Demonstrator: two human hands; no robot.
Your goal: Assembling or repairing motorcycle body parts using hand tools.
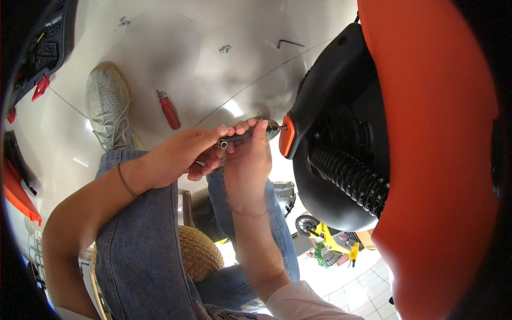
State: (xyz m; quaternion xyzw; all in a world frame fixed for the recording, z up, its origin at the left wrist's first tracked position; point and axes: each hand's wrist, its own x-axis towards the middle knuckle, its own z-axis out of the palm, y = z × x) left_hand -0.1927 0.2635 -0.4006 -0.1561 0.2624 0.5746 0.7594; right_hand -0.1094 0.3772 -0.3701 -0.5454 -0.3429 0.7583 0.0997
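Note:
My left hand point(194, 149) has its fingers closed on a dark hand tool point(237, 136) with a metal socket end toward my thumb. My right hand point(248, 154) grips the same tool, thumb lying along it. The tool's far end meets a thin dark shaft at a small orange plate point(288, 137) on a black panel point(336, 69). Behind that panel are a black coiled spring point(341, 176) and a large orange body panel point(437, 160).
A red screwdriver point(168, 111), an L-shaped hex key point(290, 42) and small screws point(224, 49) lie on the pale floor. An open black toolbox point(45, 45) sits upper left, orange parts point(18, 189) at left. A yellow two-wheeler point(328, 240) stands below.

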